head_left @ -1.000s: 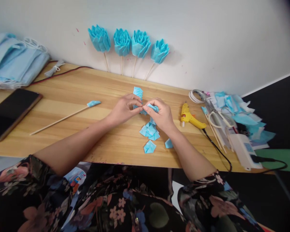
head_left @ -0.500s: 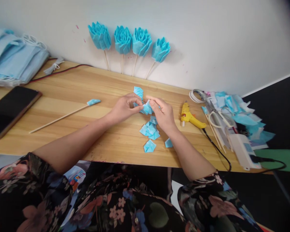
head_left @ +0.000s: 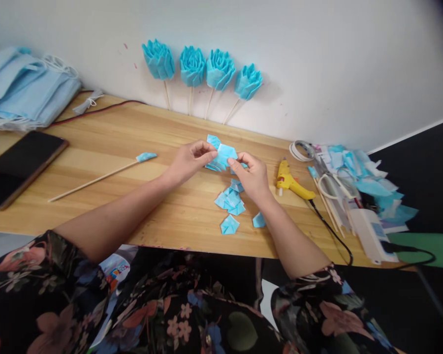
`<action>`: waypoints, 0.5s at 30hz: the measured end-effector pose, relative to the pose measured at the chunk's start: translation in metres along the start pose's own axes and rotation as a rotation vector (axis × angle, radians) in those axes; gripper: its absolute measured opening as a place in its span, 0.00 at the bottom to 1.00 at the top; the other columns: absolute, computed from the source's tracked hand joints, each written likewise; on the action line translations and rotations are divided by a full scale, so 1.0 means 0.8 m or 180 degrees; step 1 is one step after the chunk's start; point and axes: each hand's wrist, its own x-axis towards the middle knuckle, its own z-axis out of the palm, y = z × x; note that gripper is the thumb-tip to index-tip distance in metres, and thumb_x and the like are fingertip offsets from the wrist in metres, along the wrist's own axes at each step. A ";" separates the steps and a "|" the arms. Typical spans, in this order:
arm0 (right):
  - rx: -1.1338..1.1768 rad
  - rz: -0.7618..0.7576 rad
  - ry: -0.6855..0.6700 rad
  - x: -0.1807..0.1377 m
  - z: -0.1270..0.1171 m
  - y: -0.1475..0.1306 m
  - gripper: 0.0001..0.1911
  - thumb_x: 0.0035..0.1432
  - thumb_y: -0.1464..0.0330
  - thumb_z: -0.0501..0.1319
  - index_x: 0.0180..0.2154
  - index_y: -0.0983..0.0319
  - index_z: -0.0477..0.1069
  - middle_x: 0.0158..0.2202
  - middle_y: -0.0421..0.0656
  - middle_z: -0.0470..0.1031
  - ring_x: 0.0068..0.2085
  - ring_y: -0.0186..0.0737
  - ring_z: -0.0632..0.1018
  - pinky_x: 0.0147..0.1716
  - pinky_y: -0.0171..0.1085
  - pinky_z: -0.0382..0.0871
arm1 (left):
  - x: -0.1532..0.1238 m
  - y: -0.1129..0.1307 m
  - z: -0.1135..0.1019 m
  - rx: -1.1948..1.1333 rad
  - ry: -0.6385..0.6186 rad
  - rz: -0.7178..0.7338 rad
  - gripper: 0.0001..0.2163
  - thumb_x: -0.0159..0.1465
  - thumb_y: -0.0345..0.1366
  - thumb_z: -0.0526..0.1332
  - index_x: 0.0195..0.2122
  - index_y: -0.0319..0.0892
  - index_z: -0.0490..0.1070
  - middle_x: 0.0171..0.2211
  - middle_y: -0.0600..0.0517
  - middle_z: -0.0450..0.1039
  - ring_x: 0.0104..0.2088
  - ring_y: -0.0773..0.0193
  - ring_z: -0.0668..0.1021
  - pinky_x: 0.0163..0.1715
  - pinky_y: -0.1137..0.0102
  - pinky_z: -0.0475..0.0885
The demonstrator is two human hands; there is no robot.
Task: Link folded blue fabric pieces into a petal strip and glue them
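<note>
My left hand (head_left: 189, 161) and my right hand (head_left: 251, 175) both pinch one light blue square of mask fabric (head_left: 224, 155) just above the wooden table (head_left: 140, 206). Under it lies a stack of blue squares (head_left: 214, 143). In front of my right hand sits a small heap of folded blue petals (head_left: 230, 200), with two more single petals (head_left: 229, 224) nearer the table's edge. A wooden stick with a blue wrapped tip (head_left: 101, 177) lies to the left of my left hand.
Several finished blue flowers on sticks (head_left: 203, 71) lean on the white wall. A yellow glue gun (head_left: 292, 183) with a black cord lies right of my hands; beyond it, tape, sticks and blue scraps (head_left: 358, 177). A phone (head_left: 20, 167) and stacked face masks (head_left: 25, 93) are far left.
The blue piece between my fingers has been spread out into a flat square and lifted slightly toward the wall. The view has tilted a little.
</note>
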 end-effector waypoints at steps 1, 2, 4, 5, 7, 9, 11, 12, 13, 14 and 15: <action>-0.0020 -0.0027 0.0000 0.000 0.000 -0.001 0.16 0.61 0.56 0.61 0.26 0.57 0.66 0.25 0.38 0.71 0.30 0.38 0.71 0.33 0.38 0.65 | 0.000 0.000 0.000 -0.0030 -0.0007 -0.0001 0.15 0.57 0.46 0.70 0.34 0.40 0.73 0.32 0.52 0.74 0.33 0.65 0.73 0.40 0.67 0.70; -0.0035 -0.0065 -0.0002 -0.001 0.001 -0.002 0.16 0.61 0.56 0.61 0.26 0.57 0.65 0.24 0.38 0.70 0.29 0.37 0.70 0.33 0.38 0.65 | 0.000 -0.001 0.000 -0.0052 -0.0035 0.0000 0.15 0.56 0.46 0.71 0.35 0.40 0.74 0.33 0.51 0.74 0.34 0.65 0.74 0.40 0.67 0.70; -0.0052 -0.0139 -0.0049 -0.001 0.002 -0.003 0.16 0.61 0.57 0.60 0.26 0.58 0.64 0.24 0.37 0.69 0.28 0.37 0.70 0.32 0.37 0.64 | -0.001 -0.002 0.000 -0.0029 -0.0127 0.0017 0.14 0.56 0.45 0.71 0.34 0.40 0.74 0.35 0.50 0.75 0.37 0.63 0.75 0.42 0.66 0.71; -0.0059 -0.0174 -0.0089 -0.001 0.002 -0.004 0.15 0.61 0.57 0.60 0.26 0.58 0.64 0.24 0.37 0.69 0.28 0.37 0.69 0.32 0.37 0.63 | -0.002 -0.002 0.000 0.0006 -0.0172 0.0021 0.13 0.56 0.44 0.71 0.32 0.40 0.74 0.36 0.50 0.75 0.38 0.63 0.75 0.43 0.66 0.71; -0.0062 -0.0226 -0.0181 -0.001 0.003 -0.005 0.14 0.61 0.58 0.59 0.26 0.58 0.65 0.25 0.38 0.69 0.29 0.37 0.69 0.33 0.37 0.63 | -0.002 -0.003 -0.001 0.0059 -0.0241 -0.0001 0.12 0.57 0.43 0.70 0.29 0.40 0.73 0.36 0.50 0.75 0.38 0.63 0.75 0.44 0.65 0.71; -0.0034 -0.0233 -0.0228 -0.001 0.003 -0.005 0.14 0.61 0.58 0.59 0.26 0.58 0.65 0.25 0.38 0.69 0.29 0.37 0.69 0.33 0.38 0.63 | -0.002 -0.003 -0.002 0.0055 -0.0291 -0.0050 0.11 0.58 0.42 0.69 0.27 0.40 0.72 0.35 0.50 0.74 0.36 0.64 0.75 0.43 0.65 0.70; 0.0035 -0.0205 -0.0242 -0.001 0.003 -0.005 0.15 0.61 0.58 0.59 0.25 0.58 0.64 0.25 0.38 0.68 0.29 0.37 0.70 0.34 0.38 0.64 | -0.002 -0.003 -0.003 0.0045 -0.0323 -0.0082 0.11 0.58 0.41 0.69 0.27 0.40 0.71 0.33 0.51 0.72 0.35 0.64 0.74 0.41 0.65 0.69; 0.0080 -0.0178 -0.0237 -0.001 0.003 -0.005 0.16 0.62 0.57 0.59 0.26 0.58 0.65 0.25 0.38 0.69 0.30 0.38 0.71 0.34 0.38 0.64 | -0.001 -0.003 -0.003 0.0053 -0.0325 -0.0083 0.11 0.58 0.41 0.69 0.27 0.40 0.71 0.32 0.51 0.72 0.34 0.65 0.73 0.41 0.65 0.69; 0.0130 -0.0150 -0.0221 -0.001 0.003 -0.006 0.15 0.62 0.57 0.59 0.27 0.58 0.66 0.26 0.39 0.71 0.31 0.38 0.71 0.35 0.38 0.65 | -0.001 -0.002 -0.004 0.0062 -0.0325 -0.0079 0.11 0.58 0.41 0.69 0.27 0.40 0.71 0.32 0.52 0.71 0.33 0.65 0.73 0.40 0.65 0.69; 0.0177 -0.0125 -0.0196 -0.001 0.003 -0.006 0.15 0.62 0.56 0.59 0.29 0.58 0.68 0.27 0.39 0.72 0.32 0.38 0.72 0.36 0.38 0.65 | -0.001 -0.002 -0.004 0.0069 -0.0324 -0.0070 0.12 0.58 0.42 0.69 0.27 0.39 0.71 0.32 0.52 0.71 0.33 0.65 0.73 0.40 0.65 0.69; 0.0211 -0.0102 -0.0165 -0.001 0.004 -0.006 0.15 0.62 0.55 0.60 0.31 0.58 0.70 0.29 0.39 0.74 0.33 0.39 0.73 0.37 0.38 0.66 | -0.001 -0.002 -0.004 0.0081 -0.0322 -0.0053 0.12 0.58 0.42 0.68 0.28 0.39 0.71 0.32 0.52 0.71 0.33 0.65 0.73 0.40 0.66 0.69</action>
